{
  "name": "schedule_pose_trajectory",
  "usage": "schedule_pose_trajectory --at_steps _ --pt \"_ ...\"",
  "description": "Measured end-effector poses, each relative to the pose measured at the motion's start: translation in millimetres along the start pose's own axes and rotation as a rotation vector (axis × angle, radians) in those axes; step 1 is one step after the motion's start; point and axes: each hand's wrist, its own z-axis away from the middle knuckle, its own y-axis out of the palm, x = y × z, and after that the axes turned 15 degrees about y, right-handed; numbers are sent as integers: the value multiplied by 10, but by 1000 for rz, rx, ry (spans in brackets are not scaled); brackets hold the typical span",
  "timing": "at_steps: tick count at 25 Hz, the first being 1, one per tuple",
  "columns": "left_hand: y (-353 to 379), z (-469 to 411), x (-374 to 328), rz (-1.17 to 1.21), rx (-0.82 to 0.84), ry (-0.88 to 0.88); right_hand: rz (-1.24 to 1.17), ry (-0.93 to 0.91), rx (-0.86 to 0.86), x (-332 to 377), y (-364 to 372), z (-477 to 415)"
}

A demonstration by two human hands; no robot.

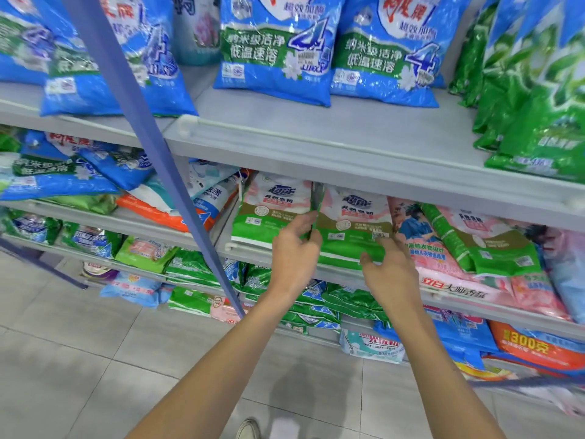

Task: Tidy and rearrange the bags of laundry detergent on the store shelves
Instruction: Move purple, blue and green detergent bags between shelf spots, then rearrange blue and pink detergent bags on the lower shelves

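Note:
A green, white and pink detergent bag [354, 229] lies on the middle shelf [348, 274], front edge over the rail. My left hand [294, 248] pinches its left edge, thumb and fingers curled round it. My right hand [391, 267] holds its lower right corner, fingers curled over the bag. A matching bag [270, 210] lies just to its left. Another one [484, 239] lies tilted to the right on pink bags [456, 280].
Blue bags [278, 49] stand on the top shelf [316, 134], green ones [538, 99] at the right. A blue diagonal strut [148, 134] crosses in front at left. Lower shelves hold mixed green, blue and orange bags [535, 346]. Tiled floor [95, 359] lies below.

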Motion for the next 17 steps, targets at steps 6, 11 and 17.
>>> schedule_pose_trajectory --at_steps 6,11,17 --pt "-501 257 -385 -104 20 12 -27 -132 97 480 -198 583" --pt "-1231 544 -557 -221 -94 17 -26 -283 180 981 -250 1050" --pt "-2150 606 -773 -276 -302 41 -77 -447 240 1622 -213 1410"
